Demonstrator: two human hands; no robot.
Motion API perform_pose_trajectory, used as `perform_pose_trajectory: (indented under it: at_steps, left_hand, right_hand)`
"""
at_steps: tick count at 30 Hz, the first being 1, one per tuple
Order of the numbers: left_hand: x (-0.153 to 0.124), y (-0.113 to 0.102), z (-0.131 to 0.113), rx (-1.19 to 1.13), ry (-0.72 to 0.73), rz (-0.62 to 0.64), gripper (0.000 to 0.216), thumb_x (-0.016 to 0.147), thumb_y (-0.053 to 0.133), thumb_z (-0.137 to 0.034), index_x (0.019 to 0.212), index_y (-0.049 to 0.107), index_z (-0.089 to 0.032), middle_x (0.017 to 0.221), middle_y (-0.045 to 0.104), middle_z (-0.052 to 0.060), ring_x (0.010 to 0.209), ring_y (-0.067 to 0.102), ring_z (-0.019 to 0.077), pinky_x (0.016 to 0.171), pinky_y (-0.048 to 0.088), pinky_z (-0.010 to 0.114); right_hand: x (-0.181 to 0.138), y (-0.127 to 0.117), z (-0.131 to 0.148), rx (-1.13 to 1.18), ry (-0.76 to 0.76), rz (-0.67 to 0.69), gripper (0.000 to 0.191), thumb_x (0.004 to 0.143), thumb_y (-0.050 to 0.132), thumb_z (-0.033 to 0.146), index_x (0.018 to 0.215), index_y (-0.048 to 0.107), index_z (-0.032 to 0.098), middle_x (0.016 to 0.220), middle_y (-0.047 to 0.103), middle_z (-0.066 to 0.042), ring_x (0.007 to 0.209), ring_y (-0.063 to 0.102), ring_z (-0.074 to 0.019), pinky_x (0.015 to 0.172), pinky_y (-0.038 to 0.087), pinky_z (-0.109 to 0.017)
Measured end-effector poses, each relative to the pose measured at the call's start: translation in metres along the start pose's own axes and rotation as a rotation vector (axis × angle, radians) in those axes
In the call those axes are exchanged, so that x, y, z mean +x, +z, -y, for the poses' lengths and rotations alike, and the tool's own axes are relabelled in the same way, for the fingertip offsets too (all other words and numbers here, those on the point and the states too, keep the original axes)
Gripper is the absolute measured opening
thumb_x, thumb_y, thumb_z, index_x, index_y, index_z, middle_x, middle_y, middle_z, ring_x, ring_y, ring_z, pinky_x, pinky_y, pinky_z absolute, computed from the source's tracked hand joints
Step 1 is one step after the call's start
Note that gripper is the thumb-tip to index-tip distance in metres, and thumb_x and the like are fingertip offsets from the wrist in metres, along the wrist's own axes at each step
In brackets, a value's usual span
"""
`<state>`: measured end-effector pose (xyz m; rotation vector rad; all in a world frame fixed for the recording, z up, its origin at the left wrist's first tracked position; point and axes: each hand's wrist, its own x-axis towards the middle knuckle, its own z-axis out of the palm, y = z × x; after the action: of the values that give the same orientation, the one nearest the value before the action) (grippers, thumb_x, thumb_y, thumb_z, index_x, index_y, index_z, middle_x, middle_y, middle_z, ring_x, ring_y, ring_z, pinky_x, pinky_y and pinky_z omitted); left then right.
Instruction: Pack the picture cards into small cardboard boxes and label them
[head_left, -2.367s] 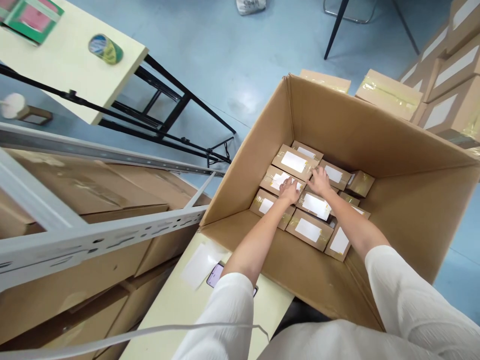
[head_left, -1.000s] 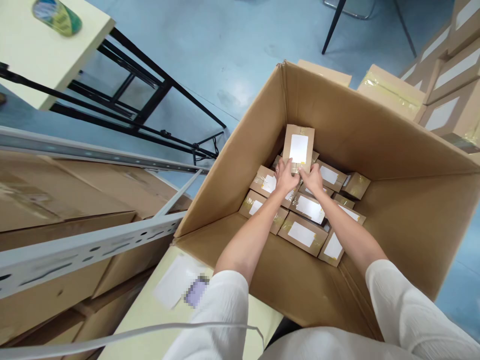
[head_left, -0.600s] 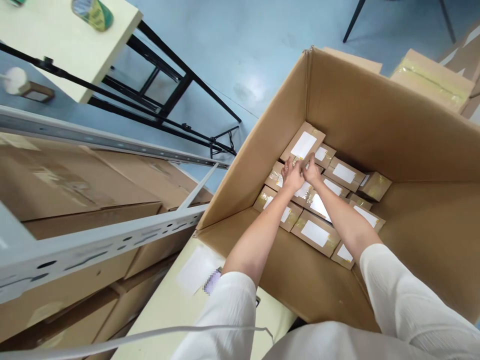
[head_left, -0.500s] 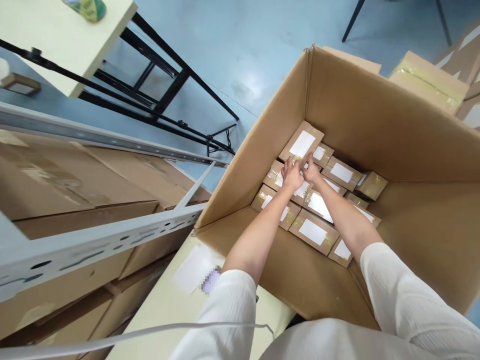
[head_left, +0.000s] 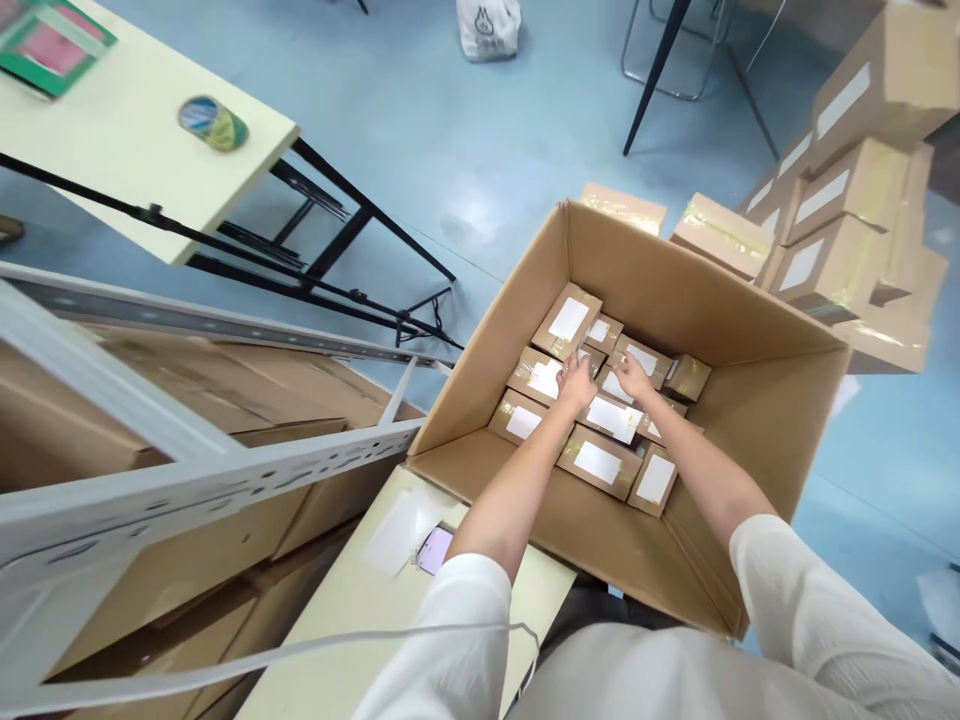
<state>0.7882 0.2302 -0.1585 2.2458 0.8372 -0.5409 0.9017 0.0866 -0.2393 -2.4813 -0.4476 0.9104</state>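
Both of my hands reach into a large open cardboard carton (head_left: pixel 712 290) holding several small brown boxes with white labels. My left hand (head_left: pixel 576 382) is over the boxes near the far left corner, fingers spread, touching box tops just below a labelled box (head_left: pixel 568 320). To its right, my right hand (head_left: pixel 634 378) hovers at or touches another labelled box (head_left: pixel 651 360), with thumb and fingers apart. Neither hand grips a box. A small box (head_left: pixel 688 378) lies at the right of the group. My forearms cover part of the nearer boxes, including one labelled box (head_left: pixel 598 462).
At left stands a metal rack (head_left: pixel 300 470) with large cartons. A pale table (head_left: pixel 330 610) bears a phone (head_left: pixel 435 550) and paper. Another table (head_left: pixel 150 150) holds a can (head_left: pixel 213 123). Boxes are stacked (head_left: pixel 832 220) beyond the carton; a white bag (head_left: pixel 489 28) sits on the floor.
My hands have come apart, leaving the far left box they were on; the right hand has shifted right. The camera view has tilted up, showing more floor and stacked boxes.
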Motion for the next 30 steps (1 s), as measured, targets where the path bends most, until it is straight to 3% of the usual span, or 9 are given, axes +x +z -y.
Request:
perform_pose_trajectory:
  at_steps: [8,16,20,23,30]
  left_hand:
    - [-0.08,-0.032,-0.057,-0.009,0.043,-0.028,0.065,0.099,0.054,-0.02,0.163,0.046,-0.03,0.175,0.043,0.01,0.163,0.038,0.0278,0.131,0.037,0.049]
    - [-0.197,-0.04,-0.08,-0.025,0.014,-0.159,0.065,0.098,0.048,-0.015,0.163,0.047,-0.021,0.17,0.049,0.014,0.159,0.043,0.0281,0.131,0.038,0.047]
    - [-0.255,-0.041,-0.07,-0.079,-0.034,-0.281,0.063,0.1,0.049,-0.019,0.163,0.048,-0.022,0.171,0.047,0.013,0.16,0.043,0.029,0.131,0.036,0.048]
    - [-0.3,-0.04,-0.048,-0.127,-0.067,-0.391,0.063,0.1,0.05,-0.019,0.163,0.049,-0.022,0.171,0.049,0.012,0.16,0.043,0.0288,0.133,0.034,0.048]
    - [-0.422,-0.021,0.025,-0.226,-0.191,-0.644,0.06,0.099,0.055,-0.019,0.159,0.054,-0.021,0.167,0.053,0.014,0.155,0.049,0.0321,0.13,0.039,0.052]
  right_hand:
    - [-0.066,-0.077,0.014,0.086,-0.12,-0.047,0.061,0.1,0.051,0.037,0.158,0.055,0.018,0.153,0.064,-0.02,0.118,0.075,-0.0281,0.113,0.055,-0.05]
    - [-0.159,-0.116,0.015,0.081,-0.315,0.045,0.047,0.096,0.054,0.026,0.14,0.068,0.02,0.144,0.071,-0.015,0.124,0.074,-0.0256,0.114,0.056,-0.047]
    - [-0.2,-0.12,0.036,0.107,-0.435,0.124,0.043,0.095,0.055,0.027,0.134,0.071,0.02,0.141,0.072,-0.016,0.118,0.076,-0.0261,0.112,0.057,-0.048]
    - [-0.231,-0.112,0.061,0.133,-0.541,0.187,0.041,0.094,0.056,0.028,0.131,0.072,0.02,0.139,0.073,-0.015,0.116,0.075,-0.0263,0.11,0.058,-0.047]
    - [-0.316,-0.059,0.123,0.195,-0.799,0.335,0.034,0.092,0.061,0.031,0.121,0.075,0.02,0.131,0.075,-0.014,0.105,0.076,-0.0242,0.105,0.06,-0.044]
